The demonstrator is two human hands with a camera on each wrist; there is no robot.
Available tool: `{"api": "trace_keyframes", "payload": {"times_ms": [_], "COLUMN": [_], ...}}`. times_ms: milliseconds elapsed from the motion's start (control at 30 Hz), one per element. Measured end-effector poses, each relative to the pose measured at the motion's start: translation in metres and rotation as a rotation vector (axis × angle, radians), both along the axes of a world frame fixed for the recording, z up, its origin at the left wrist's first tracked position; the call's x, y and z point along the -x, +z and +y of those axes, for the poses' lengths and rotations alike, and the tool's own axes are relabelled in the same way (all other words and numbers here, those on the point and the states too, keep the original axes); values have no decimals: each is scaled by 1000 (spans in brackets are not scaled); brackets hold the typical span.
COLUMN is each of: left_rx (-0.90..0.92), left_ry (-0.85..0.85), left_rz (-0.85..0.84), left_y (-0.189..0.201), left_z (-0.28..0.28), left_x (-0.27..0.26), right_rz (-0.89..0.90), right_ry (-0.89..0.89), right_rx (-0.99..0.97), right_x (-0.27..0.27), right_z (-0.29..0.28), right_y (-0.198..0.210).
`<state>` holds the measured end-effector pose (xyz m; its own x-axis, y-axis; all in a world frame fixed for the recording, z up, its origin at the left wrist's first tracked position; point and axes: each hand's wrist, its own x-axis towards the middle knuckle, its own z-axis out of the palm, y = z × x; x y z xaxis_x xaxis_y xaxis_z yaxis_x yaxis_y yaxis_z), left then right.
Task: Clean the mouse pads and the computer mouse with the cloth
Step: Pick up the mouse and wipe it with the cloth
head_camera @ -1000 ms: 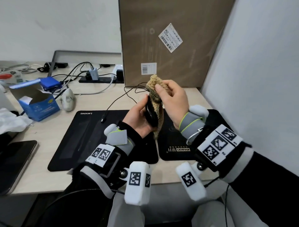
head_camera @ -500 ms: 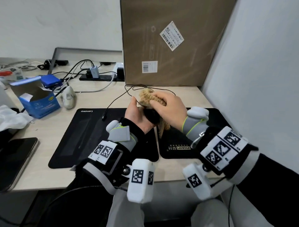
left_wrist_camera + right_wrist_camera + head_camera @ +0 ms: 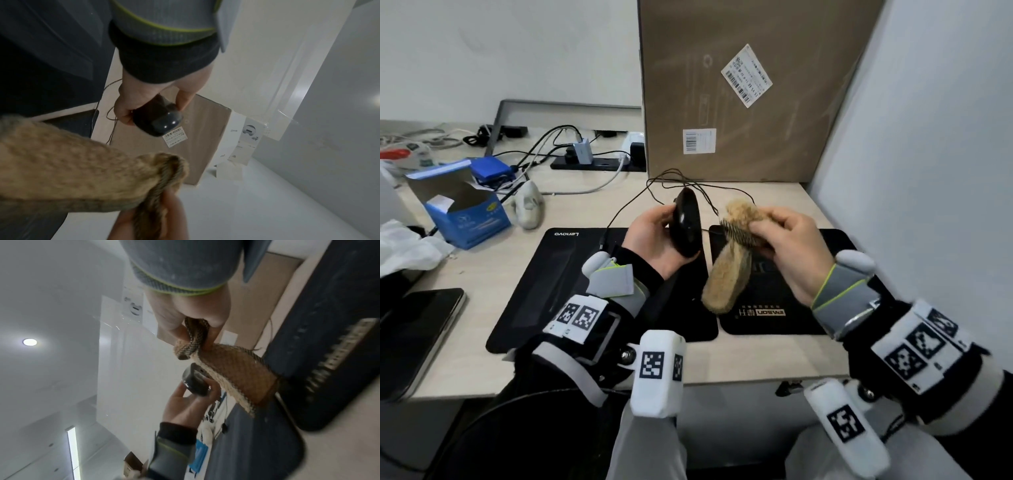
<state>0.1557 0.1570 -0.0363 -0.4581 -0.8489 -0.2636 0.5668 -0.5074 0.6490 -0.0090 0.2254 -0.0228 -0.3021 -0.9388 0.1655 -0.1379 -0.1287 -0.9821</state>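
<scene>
Above the two mouse pads, mouse and cloth are held just apart.

Left hand (image 3: 654, 236) grips the computer mouse (image 3: 687, 222) by its sides: light, rigid, probably slick, its cable trailing. Right hand (image 3: 787, 246) pinches the cloth (image 3: 729, 274), soft and limp, at its bunched top.

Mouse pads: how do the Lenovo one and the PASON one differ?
The Lenovo pad lies on the left and looks larger; the PASON pad lies right, by the wall. Lenovo's logo sits at the far edge, PASON's at the near edge. Both are black, flat on the desk, side by side.
</scene>
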Motion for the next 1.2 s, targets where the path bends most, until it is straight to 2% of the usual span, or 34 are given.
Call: {"api": "trace_keyframes", "payload": {"times_ms": [133,200,333,400,467,533,600,767,867,933,1000,1033,1100,1200], "left_rx": [88,94,58,10,-9,-7,-5,-29,-44,-47,-53,-54,-41,7], "left_ry": [-46,-53,-63,-102,-135,-166,-201,-179,-158,-153,-162,-169,-194,-235], "left_rz": [-23,20,163,190,119,44,-2,-130,-142,-133,-140,-160,-224,-312], "left_y": [-3,-4,1,0,-6,-10,-10,-7,-4,-4,-5,-6,-6,-1], "left_z": [6,5,6,7,6,6,9,17,13,8,5,4,2,-1], "left_x": [2,2,-1,-5,-7,-9,-7,-5,-14,-21,-28,-32,-37,-44], "right_rz": [99,293,760,872,920,904,815,620,220,-80,-207,-211,-102,295], "right_ry": [12,41,101,142,152,128,84,53,-34,-18,41,73,138,251], "right_rx": [223,300,402,401,380,348,280,-16,-64,-32,35,71,126,147], "right_x": [-18,-34,-59,-61,-57,-56,-53,-34,-28,-25,-24,-25,-30,-41], "right_z": [-12,-13,-15,-18,-21,-26,-34,-63,-73,-75,-73,-73,-70,-66], "right_y": [26,28,2,-12,-17,-15,-8,1,0,4,12,16,22,22]}}
